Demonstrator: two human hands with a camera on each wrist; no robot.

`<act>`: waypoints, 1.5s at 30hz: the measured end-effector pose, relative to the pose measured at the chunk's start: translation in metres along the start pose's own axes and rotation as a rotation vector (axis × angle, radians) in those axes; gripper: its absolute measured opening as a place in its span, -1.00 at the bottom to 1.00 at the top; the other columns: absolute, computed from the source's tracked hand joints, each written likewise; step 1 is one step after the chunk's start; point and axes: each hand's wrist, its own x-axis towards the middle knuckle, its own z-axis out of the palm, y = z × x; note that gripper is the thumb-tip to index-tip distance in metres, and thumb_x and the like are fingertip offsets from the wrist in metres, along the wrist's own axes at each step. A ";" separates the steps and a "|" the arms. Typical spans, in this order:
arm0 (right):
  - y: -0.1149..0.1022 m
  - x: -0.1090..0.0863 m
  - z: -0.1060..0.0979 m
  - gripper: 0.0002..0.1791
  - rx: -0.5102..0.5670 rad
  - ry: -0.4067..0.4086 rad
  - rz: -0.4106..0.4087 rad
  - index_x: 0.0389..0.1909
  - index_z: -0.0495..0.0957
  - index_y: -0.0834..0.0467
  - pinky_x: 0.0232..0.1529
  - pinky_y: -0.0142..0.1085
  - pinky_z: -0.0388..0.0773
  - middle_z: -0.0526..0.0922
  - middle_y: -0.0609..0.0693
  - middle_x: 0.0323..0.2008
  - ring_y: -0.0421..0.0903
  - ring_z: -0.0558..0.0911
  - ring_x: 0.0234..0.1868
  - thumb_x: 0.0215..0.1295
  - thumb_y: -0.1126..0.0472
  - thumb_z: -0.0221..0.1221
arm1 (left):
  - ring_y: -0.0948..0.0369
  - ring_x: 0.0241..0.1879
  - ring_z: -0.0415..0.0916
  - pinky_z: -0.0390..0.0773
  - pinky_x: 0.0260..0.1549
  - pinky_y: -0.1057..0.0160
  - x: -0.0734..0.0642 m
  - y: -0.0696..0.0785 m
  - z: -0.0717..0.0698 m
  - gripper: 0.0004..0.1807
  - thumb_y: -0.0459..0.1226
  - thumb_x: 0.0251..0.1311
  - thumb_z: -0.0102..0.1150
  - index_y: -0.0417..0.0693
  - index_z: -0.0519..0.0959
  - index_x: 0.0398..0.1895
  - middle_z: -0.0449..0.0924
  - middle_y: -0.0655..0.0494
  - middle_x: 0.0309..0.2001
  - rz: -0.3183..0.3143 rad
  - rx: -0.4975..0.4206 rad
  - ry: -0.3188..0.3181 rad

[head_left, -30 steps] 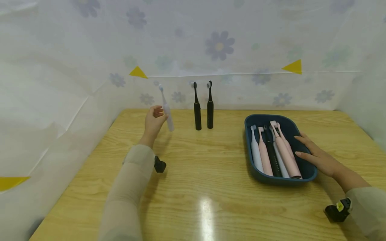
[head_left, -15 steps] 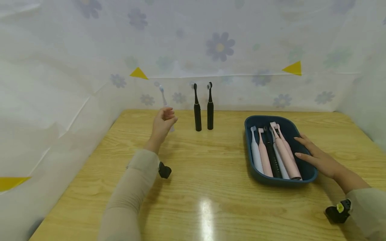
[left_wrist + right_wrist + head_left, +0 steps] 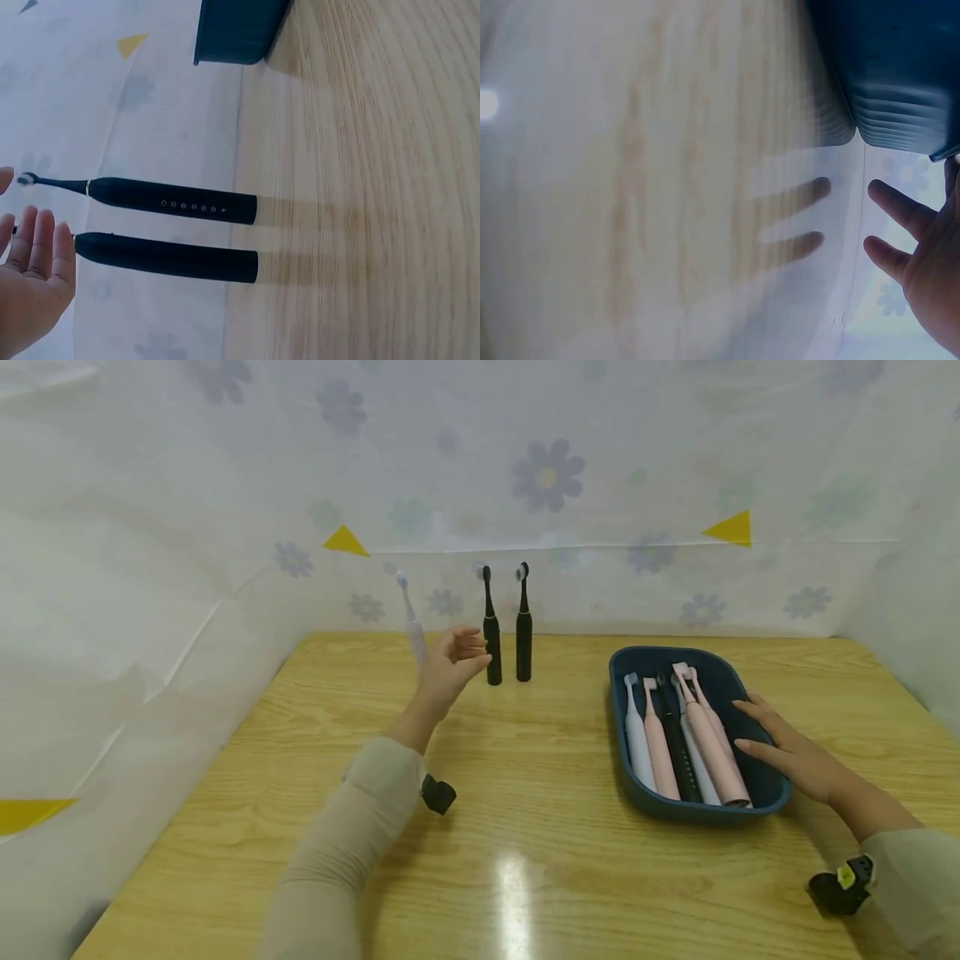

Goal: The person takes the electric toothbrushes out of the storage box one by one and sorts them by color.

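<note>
My left hand [image 3: 450,672] reaches toward the nearer-left of two upright black electric toothbrushes, its fingers bent loosely and spread from the thumb. In the left wrist view the fingers lie beside the neck of that black toothbrush [image 3: 165,256]; contact cannot be told. The other black toothbrush [image 3: 523,647] stands to its right. A white electric toothbrush [image 3: 415,633] stands upright behind my left hand, its lower handle hidden. My right hand [image 3: 798,764] rests on the right rim of a dark blue basket [image 3: 697,814], thumb and a finger over the inside, other fingers straight outside.
Inside the basket lie several electric toothbrushes: pink ones [image 3: 660,743], white ones [image 3: 638,743] and a black one [image 3: 678,752]. The wooden table [image 3: 510,827] ends at a flowered white cloth [image 3: 450,477] behind and at the sides.
My left hand has left the white toothbrush, which now stands alone, and moved right to the left black toothbrush. The right hand and the basket have stayed put.
</note>
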 end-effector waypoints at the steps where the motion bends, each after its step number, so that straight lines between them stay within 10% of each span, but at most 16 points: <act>1: 0.000 0.000 0.000 -0.33 0.001 0.001 -0.002 0.32 -0.28 0.16 -0.14 0.38 -0.24 -0.49 0.16 0.28 0.22 -0.43 0.21 0.31 0.19 -0.15 | 0.11 -0.08 0.33 0.38 -0.12 0.20 0.000 0.001 0.003 -0.53 -0.37 0.07 0.10 -0.22 0.27 0.07 0.36 -0.15 -0.03 0.003 0.002 -0.016; 22: 0.001 -0.007 0.001 -0.34 0.014 0.015 -0.014 0.32 -0.26 0.16 -0.12 0.37 -0.25 -0.49 0.11 0.28 0.17 -0.43 0.22 0.30 0.23 -0.15 | 0.09 -0.05 0.34 0.40 -0.15 0.30 -0.019 0.032 0.074 -0.51 -0.39 0.13 0.01 -0.18 0.20 0.16 0.33 -0.15 0.02 -0.072 -0.039 -0.344; 45: -0.001 -0.015 -0.008 -0.35 -0.099 0.057 0.029 0.32 -0.12 0.03 -0.14 0.32 -0.03 -0.31 0.02 0.31 0.22 -0.19 0.24 0.27 0.20 -0.06 | 0.35 -0.22 0.40 0.45 -0.29 0.37 -0.006 0.009 0.149 -0.52 -0.36 0.06 0.11 -0.10 0.28 0.10 0.44 0.15 -0.14 -0.125 -0.115 -0.517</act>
